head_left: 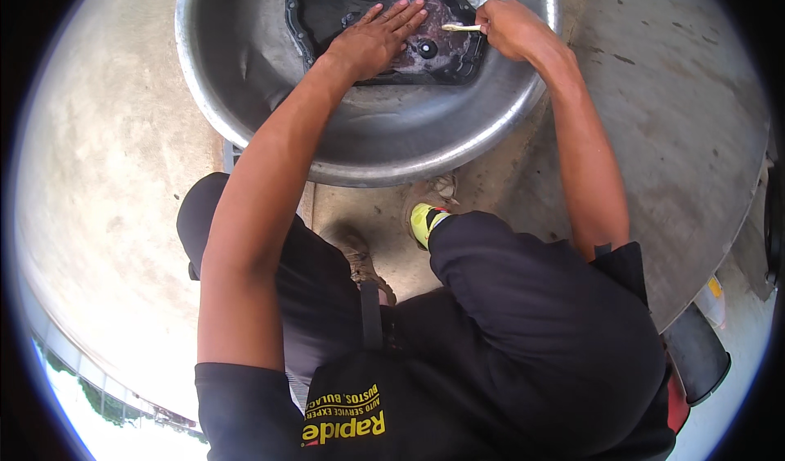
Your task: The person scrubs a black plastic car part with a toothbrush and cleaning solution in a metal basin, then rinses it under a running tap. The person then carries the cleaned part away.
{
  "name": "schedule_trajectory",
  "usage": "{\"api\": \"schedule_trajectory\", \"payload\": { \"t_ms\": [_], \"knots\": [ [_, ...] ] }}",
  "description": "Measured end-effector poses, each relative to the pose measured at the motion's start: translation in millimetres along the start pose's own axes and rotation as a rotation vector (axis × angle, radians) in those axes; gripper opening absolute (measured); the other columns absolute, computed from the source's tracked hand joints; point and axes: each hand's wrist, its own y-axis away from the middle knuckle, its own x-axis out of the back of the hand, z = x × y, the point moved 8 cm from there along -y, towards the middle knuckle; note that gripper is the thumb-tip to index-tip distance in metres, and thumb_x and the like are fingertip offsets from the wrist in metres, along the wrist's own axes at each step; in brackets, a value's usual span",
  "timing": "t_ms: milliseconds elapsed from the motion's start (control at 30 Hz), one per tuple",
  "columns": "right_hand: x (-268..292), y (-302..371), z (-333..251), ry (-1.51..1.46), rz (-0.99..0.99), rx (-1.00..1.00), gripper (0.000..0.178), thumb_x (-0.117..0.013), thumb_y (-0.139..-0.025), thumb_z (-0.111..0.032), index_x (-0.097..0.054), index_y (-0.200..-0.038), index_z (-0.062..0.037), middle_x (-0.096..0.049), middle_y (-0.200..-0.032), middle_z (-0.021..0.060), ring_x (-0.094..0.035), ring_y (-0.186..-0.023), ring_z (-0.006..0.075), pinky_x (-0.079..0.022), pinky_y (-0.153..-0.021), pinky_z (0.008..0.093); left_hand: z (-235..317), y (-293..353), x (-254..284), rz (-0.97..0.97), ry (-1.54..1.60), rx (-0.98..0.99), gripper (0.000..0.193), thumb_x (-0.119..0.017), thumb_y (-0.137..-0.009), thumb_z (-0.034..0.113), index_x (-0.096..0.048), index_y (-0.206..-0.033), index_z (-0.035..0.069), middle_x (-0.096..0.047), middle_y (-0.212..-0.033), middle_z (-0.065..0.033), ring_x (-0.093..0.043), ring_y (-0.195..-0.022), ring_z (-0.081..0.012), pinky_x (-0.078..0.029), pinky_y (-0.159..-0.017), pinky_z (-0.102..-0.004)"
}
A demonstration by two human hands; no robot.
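A black oil pan point(458, 73) with a bolt-hole rim lies inside a wide metal basin point(368, 171). Wet, foamy, brownish liquid covers part of its inner surface. My left hand point(372, 44) is laid flat on the pan with its fingers stretched out, holding nothing. At the pan's right edge, my right hand point(511, 29) is closed around a thin, pale toothbrush point(464, 28). The brush head points left over the foamy area, close to the pan's surface; I cannot tell whether it touches. Most of the brush handle is hidden in my fingers.
The basin stands on a stained concrete floor point(114, 134), close in front of my feet. My shoe point(433, 190) and bent knees are just below its near rim. A dark panel-like object point(697, 355) lies at the lower right behind me.
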Motion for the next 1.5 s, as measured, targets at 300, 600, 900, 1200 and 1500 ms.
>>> {"api": "schedule_trajectory", "payload": {
  "t_ms": [300, 600, 900, 1200, 1500],
  "knots": [
    [10, 31, -3, 0.141, 0.075, 0.054, 0.017, -0.071, -0.093, -0.020, -0.075, -0.095, -0.0041, -0.073, -0.087, 0.0206, -0.071, -0.089, 0.0415, -0.054, -0.076, 0.0508, 55, -28, -19, -0.106, 0.203, -0.029, 0.063, -0.032, -0.112, 0.044, -0.017, -0.166, 0.015, -0.012, -0.174, -0.0022, -0.012, -0.160, -0.0227, -0.014, -0.130, -0.0463],
    [-6, 26, -9, 0.146, 0.027, 0.082, 0.018, -0.072, -0.093, -0.024, -0.076, -0.098, -0.0073, -0.075, -0.091, 0.0159, -0.073, -0.089, 0.0385, -0.056, -0.078, 0.0498, 30, -23, -8, -0.074, -0.034, 0.075, 0.065, -0.042, -0.109, 0.043, -0.014, -0.167, 0.031, -0.011, -0.174, 0.0091, -0.011, -0.160, -0.0205, -0.011, -0.131, -0.0460],
    [-29, 28, -31, 0.116, -0.157, 0.070, 0.022, -0.067, -0.093, -0.025, -0.077, -0.105, -0.0105, -0.076, -0.102, 0.0161, -0.073, -0.100, 0.0362, -0.058, -0.083, 0.0489, 6, -15, 33, -0.028, -0.074, 0.026, 0.091, -0.072, -0.089, 0.049, -0.028, -0.165, 0.025, -0.016, -0.174, -0.0084, -0.012, -0.161, -0.0286, -0.016, -0.128, -0.0512],
    [-38, 23, -32, -0.029, -0.065, 0.115, 0.024, -0.064, -0.100, -0.031, -0.073, -0.102, -0.0087, -0.074, -0.091, 0.0159, -0.070, -0.091, 0.0399, -0.053, -0.078, 0.0507, -35, 19, 10, 0.316, -0.060, 0.191, 0.075, -0.049, -0.104, 0.045, -0.018, -0.166, 0.018, -0.013, -0.174, -0.0021, -0.013, -0.160, -0.0229, -0.014, -0.130, -0.0478],
    [-42, -7, -22, -0.308, 0.253, -0.006, 0.024, -0.057, -0.104, -0.024, -0.065, -0.101, -0.0012, -0.071, -0.090, 0.0254, -0.068, -0.090, 0.0472, -0.049, -0.079, 0.0569, -48, 22, 19, 0.107, -0.174, 0.308, 0.068, -0.040, -0.109, 0.043, -0.017, -0.166, 0.011, -0.010, -0.174, -0.0061, -0.011, -0.160, -0.0238, -0.016, -0.130, -0.0415]
  ]
}}
